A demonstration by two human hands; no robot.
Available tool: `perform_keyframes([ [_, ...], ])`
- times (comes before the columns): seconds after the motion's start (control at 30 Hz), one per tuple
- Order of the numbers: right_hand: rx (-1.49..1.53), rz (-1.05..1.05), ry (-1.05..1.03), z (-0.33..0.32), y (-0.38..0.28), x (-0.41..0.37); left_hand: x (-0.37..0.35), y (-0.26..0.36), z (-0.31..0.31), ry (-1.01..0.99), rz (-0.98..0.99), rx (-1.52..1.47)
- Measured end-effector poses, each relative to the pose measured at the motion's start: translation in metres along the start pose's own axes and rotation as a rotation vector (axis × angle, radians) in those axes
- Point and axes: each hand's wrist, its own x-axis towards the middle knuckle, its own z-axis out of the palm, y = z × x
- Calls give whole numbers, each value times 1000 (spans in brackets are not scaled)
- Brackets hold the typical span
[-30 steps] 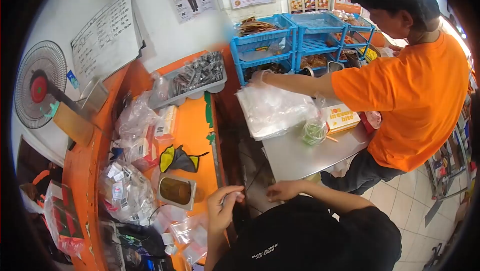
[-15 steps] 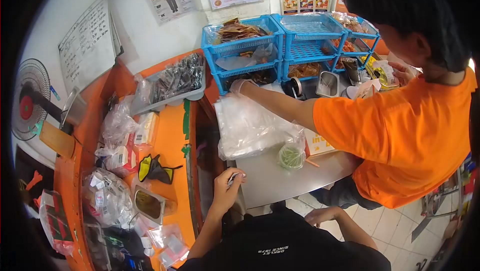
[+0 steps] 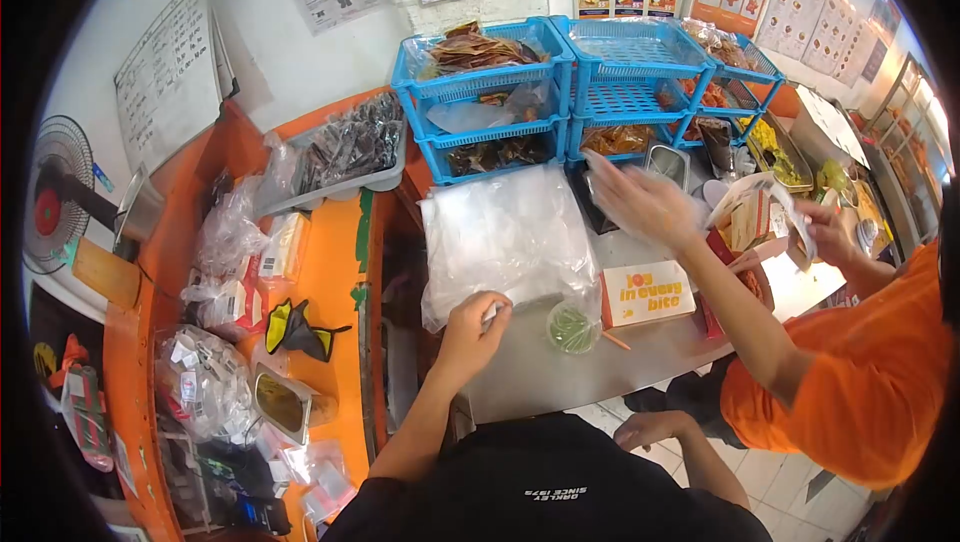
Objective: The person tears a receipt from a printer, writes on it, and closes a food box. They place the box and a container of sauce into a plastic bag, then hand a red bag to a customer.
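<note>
My left hand [image 3: 474, 334] is closed at the front edge of the steel table, beside a stack of clear plastic bags [image 3: 508, 232]. A small whitish thing shows between its thumb and fingers, too small to name. My right hand [image 3: 648, 429] hangs low by my body, below the table edge, holding nothing that I can see, with its fingers loosely stretched. To the right of my left hand stands a clear bag of thin green strips [image 3: 572, 327], next to a printed food box [image 3: 648, 294].
A co-worker in an orange shirt [image 3: 850, 392] reaches over the table with a plastic-gloved hand [image 3: 645, 204] and holds an opened box [image 3: 755, 217] in the other. Blue stacked baskets [image 3: 485, 127] stand behind. An orange counter [image 3: 340, 342] with bags and containers lies left.
The co-worker's gloved hand has left the bag stack and moved right; an opened box now shows in the other hand. My left hand has shifted slightly up and right in view.
</note>
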Motion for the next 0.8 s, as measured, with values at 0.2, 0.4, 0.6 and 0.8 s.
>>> perform_keyframes([
  [0.2,200,-441,491,-51,-86,-30,69,5,-9,-18,15,245],
  [0.4,81,-980,813,-94,-202,21,95,41,26,-297,-223,-833],
  [0.6,870,-905,870,-136,-176,61,170,-78,47,-194,-65,-141],
  [0.8,1230,-889,909,-150,-118,62,316,-166,77,80,-328,632],
])
